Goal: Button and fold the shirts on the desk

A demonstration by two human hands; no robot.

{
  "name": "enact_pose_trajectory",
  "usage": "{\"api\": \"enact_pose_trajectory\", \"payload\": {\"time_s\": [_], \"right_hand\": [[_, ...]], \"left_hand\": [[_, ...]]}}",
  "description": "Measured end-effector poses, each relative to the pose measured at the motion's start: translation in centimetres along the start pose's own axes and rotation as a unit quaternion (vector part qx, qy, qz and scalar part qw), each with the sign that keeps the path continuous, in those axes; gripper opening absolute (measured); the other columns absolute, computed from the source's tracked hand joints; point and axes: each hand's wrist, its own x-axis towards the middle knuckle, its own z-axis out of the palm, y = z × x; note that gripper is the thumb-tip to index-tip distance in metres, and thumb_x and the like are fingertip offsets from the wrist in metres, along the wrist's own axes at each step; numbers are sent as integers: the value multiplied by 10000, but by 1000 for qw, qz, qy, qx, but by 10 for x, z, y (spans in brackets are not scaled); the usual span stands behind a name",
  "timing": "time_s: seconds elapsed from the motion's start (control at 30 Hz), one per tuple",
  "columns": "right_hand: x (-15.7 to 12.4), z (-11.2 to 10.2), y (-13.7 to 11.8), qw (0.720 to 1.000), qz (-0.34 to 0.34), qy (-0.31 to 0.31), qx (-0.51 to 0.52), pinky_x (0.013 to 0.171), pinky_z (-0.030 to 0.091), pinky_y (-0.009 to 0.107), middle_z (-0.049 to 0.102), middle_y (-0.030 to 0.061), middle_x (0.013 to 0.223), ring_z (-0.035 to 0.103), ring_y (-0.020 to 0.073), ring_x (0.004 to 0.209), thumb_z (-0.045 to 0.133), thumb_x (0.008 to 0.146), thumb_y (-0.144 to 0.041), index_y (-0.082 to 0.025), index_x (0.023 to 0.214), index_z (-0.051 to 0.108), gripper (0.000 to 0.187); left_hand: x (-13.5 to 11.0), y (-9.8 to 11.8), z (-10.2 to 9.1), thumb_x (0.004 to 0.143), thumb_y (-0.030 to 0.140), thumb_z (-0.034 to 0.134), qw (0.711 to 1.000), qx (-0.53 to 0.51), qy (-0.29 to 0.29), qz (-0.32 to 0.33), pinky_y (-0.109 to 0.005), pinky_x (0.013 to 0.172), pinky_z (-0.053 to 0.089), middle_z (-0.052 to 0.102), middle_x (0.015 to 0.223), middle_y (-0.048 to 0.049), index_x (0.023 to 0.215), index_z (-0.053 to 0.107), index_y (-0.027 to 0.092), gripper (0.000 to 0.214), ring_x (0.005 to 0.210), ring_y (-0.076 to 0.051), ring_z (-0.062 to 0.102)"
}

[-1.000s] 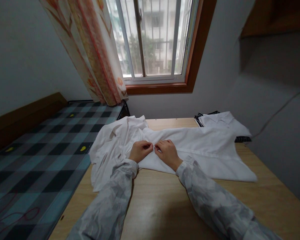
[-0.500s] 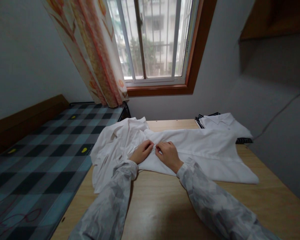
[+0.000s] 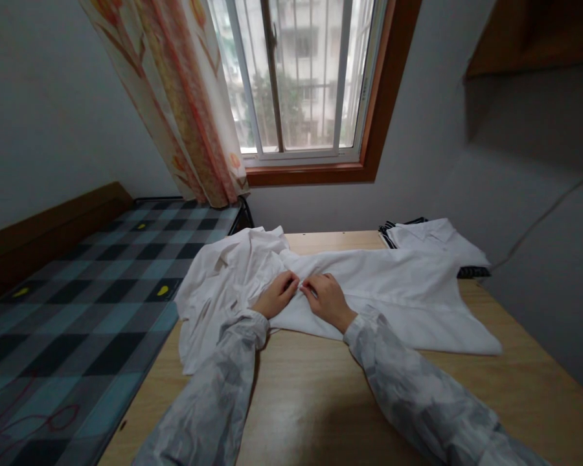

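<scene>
A white shirt is being borne by the wooden table, with its crumpled part draped toward the bed. The shirt's fabric is being pinched near its middle by the left hand and the right hand, both clenched on the cloth, fingertips almost touching. A folded garment is being borne at the table's far right corner, just beside the shirt.

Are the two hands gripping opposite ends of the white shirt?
No, the left hand and right hand pinch the white shirt side by side near its middle.
</scene>
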Motion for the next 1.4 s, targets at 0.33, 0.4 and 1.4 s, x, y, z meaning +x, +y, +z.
{"api": "enact_pose_trajectory", "payload": {"time_s": [0.33, 0.4, 1.4], "right_hand": [[-1, 0, 0, 1000, 2, 0, 7, 852, 452, 350, 732, 71, 928, 641, 239, 886, 614, 1019, -179, -208, 921, 665, 114], [-2, 0, -1, 1000, 6, -1, 5, 848, 455, 346, 726, 70, 925, 636, 237, 882, 600, 1025, -191, -210, 924, 660, 120], [-2, -2, -7, 999, 9, 27, -29, 969, 454, 401, 731, 73, 912, 629, 254, 918, 673, 1030, -306, -214, 905, 676, 156]], "left_hand": [[5, -7, 0, 1027, 477, 518, 999, 12, -15, -26, -330, 777, 448, 634, 840, -25, 882, 645, 193, 344, 832, -199, 559], [6, -9, 1, 1018, 483, 524, 999, 1, -12, -40, -327, 779, 457, 631, 827, -22, 859, 646, 192, 353, 832, -198, 564], [9, -3, -2, 914, 658, 639, 986, -136, -33, -94, -342, 862, 530, 712, 847, -30, 860, 695, 174, 490, 867, -212, 617]]}}
